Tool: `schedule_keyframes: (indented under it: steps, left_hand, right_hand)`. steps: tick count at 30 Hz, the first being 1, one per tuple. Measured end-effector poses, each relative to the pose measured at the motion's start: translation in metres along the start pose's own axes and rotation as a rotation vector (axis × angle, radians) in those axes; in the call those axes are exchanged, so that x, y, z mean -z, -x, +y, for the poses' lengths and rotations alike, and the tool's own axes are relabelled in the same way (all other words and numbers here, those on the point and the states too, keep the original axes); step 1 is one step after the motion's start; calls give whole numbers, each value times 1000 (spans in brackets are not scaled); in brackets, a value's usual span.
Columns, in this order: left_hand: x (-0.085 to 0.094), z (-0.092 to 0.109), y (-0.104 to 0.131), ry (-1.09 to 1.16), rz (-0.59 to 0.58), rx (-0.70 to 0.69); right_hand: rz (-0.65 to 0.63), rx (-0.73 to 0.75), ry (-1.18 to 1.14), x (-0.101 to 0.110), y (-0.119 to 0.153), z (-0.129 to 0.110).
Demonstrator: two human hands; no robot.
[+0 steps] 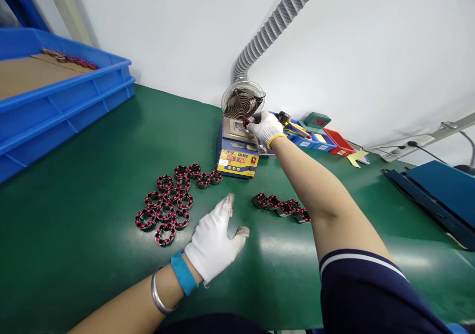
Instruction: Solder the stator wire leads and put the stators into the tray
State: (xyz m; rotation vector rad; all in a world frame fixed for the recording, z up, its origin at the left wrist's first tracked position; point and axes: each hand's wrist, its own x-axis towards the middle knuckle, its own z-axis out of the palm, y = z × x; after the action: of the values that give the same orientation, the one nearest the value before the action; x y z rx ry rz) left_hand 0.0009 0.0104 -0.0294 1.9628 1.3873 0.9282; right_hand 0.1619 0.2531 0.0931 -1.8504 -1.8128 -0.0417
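My right hand [267, 127], in a white glove, pinches a small red-and-black ring-shaped part [247, 122] over the metal well of the blue and yellow solder pot [237, 162]. A round fan guard [242, 104] stands right behind the well. Nearer to me, my left hand [216, 240], also gloved, hovers over the green table with thumb and fingers apart and nothing between them. Several ring parts [165, 211] lie in a group left of it. Another row of rings [285, 209] lies on the table below my right forearm.
At the left stands a large blue tray [67, 109] with cardboard and more rings. A grey hose [276, 27] rises behind the pot. Small blue bins [305, 142], a red bin [338, 143] and a dark blue case [438, 195] are at the right on the green table [111, 255].
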Motion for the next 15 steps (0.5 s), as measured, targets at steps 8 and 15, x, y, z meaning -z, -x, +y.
schedule_keyframes:
  steps: [8, 15]
  left_hand:
    - [-1, -2, 0, -21, -3, -4]
    - [-3, -3, 0, -45, 8, -17]
  right_hand:
    - [37, -10, -33, -3, -1, 4]
    - [6, 1, -34, -15, -2, 12]
